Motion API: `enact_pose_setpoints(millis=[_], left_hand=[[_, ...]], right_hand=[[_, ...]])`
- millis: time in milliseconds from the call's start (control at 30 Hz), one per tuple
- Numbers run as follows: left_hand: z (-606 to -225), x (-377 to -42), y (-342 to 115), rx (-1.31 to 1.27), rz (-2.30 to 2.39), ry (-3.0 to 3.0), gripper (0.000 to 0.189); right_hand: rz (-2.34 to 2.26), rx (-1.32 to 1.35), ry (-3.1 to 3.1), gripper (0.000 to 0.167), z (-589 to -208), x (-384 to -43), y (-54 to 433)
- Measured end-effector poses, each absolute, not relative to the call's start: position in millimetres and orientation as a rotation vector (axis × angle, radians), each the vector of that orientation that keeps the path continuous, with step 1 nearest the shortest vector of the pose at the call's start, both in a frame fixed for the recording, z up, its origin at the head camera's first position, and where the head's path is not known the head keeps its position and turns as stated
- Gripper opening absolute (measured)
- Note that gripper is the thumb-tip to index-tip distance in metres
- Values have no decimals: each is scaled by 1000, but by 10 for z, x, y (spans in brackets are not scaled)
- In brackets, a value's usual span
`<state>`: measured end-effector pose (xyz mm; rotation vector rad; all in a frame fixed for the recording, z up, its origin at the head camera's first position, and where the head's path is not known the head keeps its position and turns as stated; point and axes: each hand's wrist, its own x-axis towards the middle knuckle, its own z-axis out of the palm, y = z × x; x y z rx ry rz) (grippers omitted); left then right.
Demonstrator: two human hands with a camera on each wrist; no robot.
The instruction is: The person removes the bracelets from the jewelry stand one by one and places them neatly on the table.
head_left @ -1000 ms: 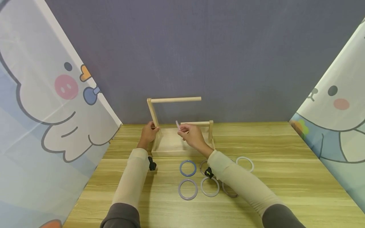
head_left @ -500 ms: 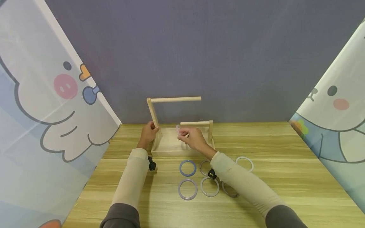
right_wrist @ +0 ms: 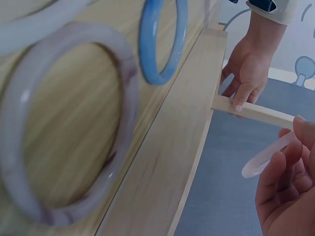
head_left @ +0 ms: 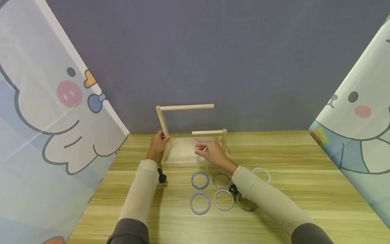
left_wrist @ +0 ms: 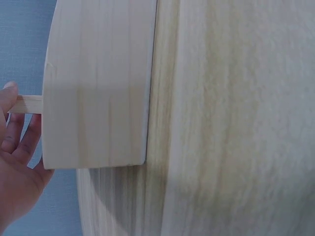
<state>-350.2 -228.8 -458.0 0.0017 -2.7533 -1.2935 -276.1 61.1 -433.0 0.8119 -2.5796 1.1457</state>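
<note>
A pale wooden display stand (head_left: pixel 184 164) has a shallow tray, a tall upright (head_left: pixel 162 120) at the left and two horizontal bars. My left hand (head_left: pixel 157 142) grips the base of that upright, thumb and fingers around it; the left wrist view shows the hand pinching the post (left_wrist: pixel 29 104). My right hand (head_left: pixel 211 151) is over the tray, below the free end of the short bar (head_left: pixel 208 132). Between its thumb and fingers it pinches a pale pink bangle (right_wrist: pixel 251 168), seen mostly edge-on and partly hidden by the fingers.
Several bangles lie on the wooden table in front of the stand: a blue one (head_left: pixel 193 183), a lavender one (head_left: pixel 191 205), a white one (head_left: pixel 215 200) and brownish ones, partly under my right forearm. A grey panel (head_left: pixel 195 67) rises close behind the stand.
My right hand has come down and slightly to the right with the bangle, from beside the short bar's end to below it. My left hand keeps its grip on the upright.
</note>
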Motion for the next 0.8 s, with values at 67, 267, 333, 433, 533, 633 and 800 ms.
enact_pose_setpoints(millis=[67, 267, 333, 433, 533, 633, 800], left_hand=[[-4585, -3507, -2290, 1, -1287, -2756, 38], [-4589, -3506, -2301, -11, -1285, -2760, 39], [-4586, -3503, -2302, -12, -1292, -2760, 39], [-4586, -3506, -2307, -10, -1297, -2769, 41], [-4586, -3511, -2312, -9, -1294, -2779, 43], [-4589, -3517, -2312, -9, -1298, -2779, 43], [-4591, -3517, -2307, -1, -1305, -2782, 45]], right_hand=[[1157, 816, -2596, 23, -4327, -2747, 639], [1125, 821, -2614, 23, -4344, -2717, 721], [1122, 819, -2619, 23, -4346, -2701, 746], [1139, 826, -2627, 23, -4350, -2676, 775], [1143, 842, -2639, 23, -4362, -2652, 808], [1149, 852, -2660, 23, -4371, -2622, 841], [1128, 861, -2694, 22, -4386, -2566, 888]])
